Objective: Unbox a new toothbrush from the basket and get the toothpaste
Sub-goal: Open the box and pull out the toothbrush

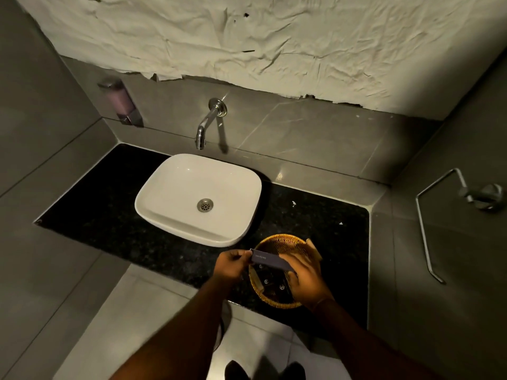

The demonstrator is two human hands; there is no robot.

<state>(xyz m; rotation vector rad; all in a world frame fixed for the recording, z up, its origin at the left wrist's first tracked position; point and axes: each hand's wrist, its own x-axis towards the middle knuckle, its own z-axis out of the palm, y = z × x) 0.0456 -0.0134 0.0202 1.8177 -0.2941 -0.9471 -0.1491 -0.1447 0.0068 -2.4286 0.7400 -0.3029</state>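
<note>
A long dark purple toothbrush box (pixel 268 260) is held level just above a round wicker basket (pixel 277 240) on the black counter. My left hand (pixel 230 266) pinches the box's left end. My right hand (pixel 306 281) grips its right end and covers part of the basket. Inside the basket lie several small dark packets (pixel 270 282) with pale logos. I cannot pick out a toothpaste tube among them.
A white basin (pixel 170 187) sits on the black granite counter (pixel 96 215) left of the basket, under a chrome wall tap (pixel 204 127). A soap dispenser (pixel 120 101) hangs at the back left. A metal towel ring (pixel 433 223) projects from the right wall.
</note>
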